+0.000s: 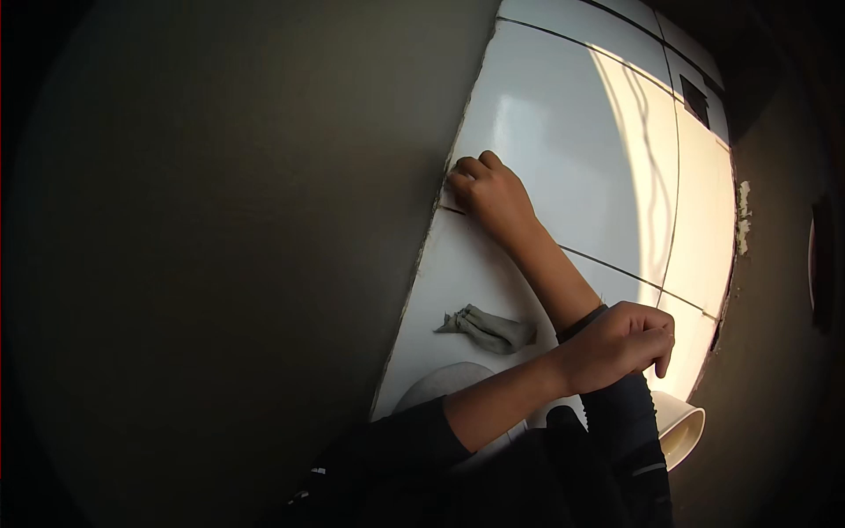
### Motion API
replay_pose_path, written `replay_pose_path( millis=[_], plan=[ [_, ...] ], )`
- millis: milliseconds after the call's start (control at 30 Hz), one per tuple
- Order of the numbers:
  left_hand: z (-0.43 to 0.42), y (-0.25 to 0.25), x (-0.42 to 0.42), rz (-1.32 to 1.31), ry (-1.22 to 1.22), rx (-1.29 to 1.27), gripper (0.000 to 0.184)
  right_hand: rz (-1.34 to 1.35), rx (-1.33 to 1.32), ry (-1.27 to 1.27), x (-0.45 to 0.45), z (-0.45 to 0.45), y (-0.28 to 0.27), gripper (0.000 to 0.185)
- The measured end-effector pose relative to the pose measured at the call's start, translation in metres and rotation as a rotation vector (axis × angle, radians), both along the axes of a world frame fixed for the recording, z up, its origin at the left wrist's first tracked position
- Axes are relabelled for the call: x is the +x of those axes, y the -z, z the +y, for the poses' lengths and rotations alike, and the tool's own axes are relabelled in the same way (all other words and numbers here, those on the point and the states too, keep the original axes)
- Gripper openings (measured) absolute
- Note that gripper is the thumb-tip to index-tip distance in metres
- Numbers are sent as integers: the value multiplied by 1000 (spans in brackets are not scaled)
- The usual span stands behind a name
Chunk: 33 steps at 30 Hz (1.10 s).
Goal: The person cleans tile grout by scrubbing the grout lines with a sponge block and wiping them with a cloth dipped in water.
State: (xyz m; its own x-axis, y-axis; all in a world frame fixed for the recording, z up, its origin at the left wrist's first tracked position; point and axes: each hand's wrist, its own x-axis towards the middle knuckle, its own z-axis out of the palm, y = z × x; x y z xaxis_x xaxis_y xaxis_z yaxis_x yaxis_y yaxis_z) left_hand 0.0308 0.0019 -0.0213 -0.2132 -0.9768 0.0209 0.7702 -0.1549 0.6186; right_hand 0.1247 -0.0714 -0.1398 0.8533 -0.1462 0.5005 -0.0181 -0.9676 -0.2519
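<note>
My right hand (488,189) is closed, its knuckles up, at the edge of the white tiled surface (563,132) where it meets the dark grey plane. Its fingertips are hidden, so I cannot make out what they hold, if anything. Across my right forearm, by the dark sleeve cuff, lies my left hand (616,348) with its fingers curled down and inward. Whatever may be inside those fingers does not show. A crumpled grey-green cloth (495,331) rests on the tiles between the two arms, touched by neither hand.
Below the cloth, a pale rounded object (444,383) is partly covered by my left forearm. An off-white tub (687,431) stands at the lower right. Sunlight falls on the right-hand tiles, and a dark rectangular patch (694,101) shows near the upper right edge.
</note>
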Motion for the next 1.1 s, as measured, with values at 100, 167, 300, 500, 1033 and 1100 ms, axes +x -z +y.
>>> replay_pose_path(
  millis=[100,167,300,500,1033,1100],
  plan=[
    [2,0,5,-70,-126,-26,23,65,17,107,12,-10,-2,15],
    [2,2,8,11,-155,-15,25,15,27,135,13,-11,-2,15],
    [-2,1,2,130,-67,39,28,-1,-8,2,-11,3,-2,11],
    [2,-1,3,102,-144,25,28,33,47,139,10,-16,-2,8],
    [2,-5,-2,18,-32,-59,20,-83,3,4,-5,12,-2,10],
    [4,-3,-2,-28,-8,-58,21,149,4,74,3,-1,-5,19]
  ],
)
